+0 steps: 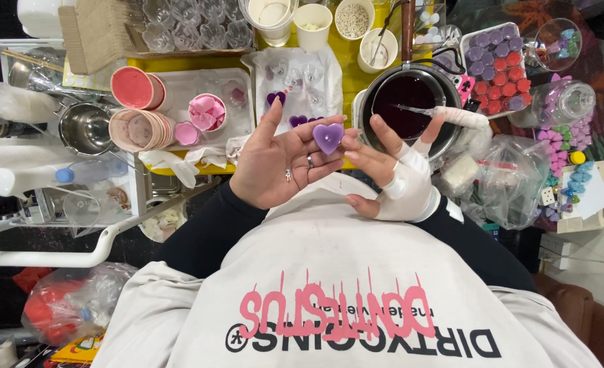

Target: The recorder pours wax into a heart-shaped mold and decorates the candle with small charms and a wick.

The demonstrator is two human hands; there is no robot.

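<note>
Hands meet over the near edge of a cluttered yellow worktable (346, 75). The left hand (275, 163) lies palm up with its fingers spread, 2 rings showing, and its fingertips support a small purple heart-shaped wax candle (328, 137). The right hand (390, 167), wrapped in a white bandage (411, 187) across palm and wrist, curls its fingers loosely and touches the candle's right side; the candle sits pinched between the 2 hands.

Just beyond the right hand stands a round black melting pot of dark purple liquid wax (405, 107), with a clear syringe (445, 114) lying across its rim. Far of the candle lies a clear plastic sheet with heart-shaped moulds (295, 85), 2 purple hearts visible in it. Left of that, a white tray (179, 85) holds a bowl of pink wax pieces (207, 112) and stacked pink-filled cups (142, 128). At far right a clear box of purple and red tealights (498, 68) stands near glass jars.
</note>
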